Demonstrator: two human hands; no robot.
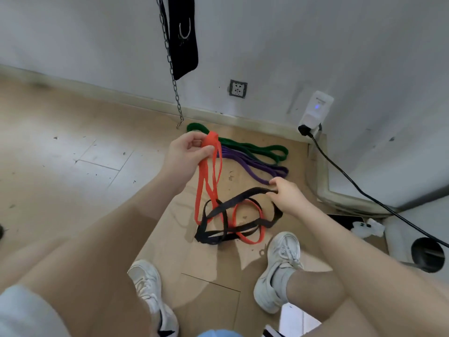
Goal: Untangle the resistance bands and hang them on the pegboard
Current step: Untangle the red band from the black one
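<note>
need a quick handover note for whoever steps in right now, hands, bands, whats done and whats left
Left hand: grips the top of the orange band, lifted off the floor.
Right hand: grips the black band, raised on its side.
Orange and black are still looped through each other low down, their lower parts on the floor.
Green band and purple band lie side by side on the floor near the wall, apart from the tangle.
Done: nothing hung yet. The pegboard is not in view.
Left: separate orange from black, then hang all four.
</note>
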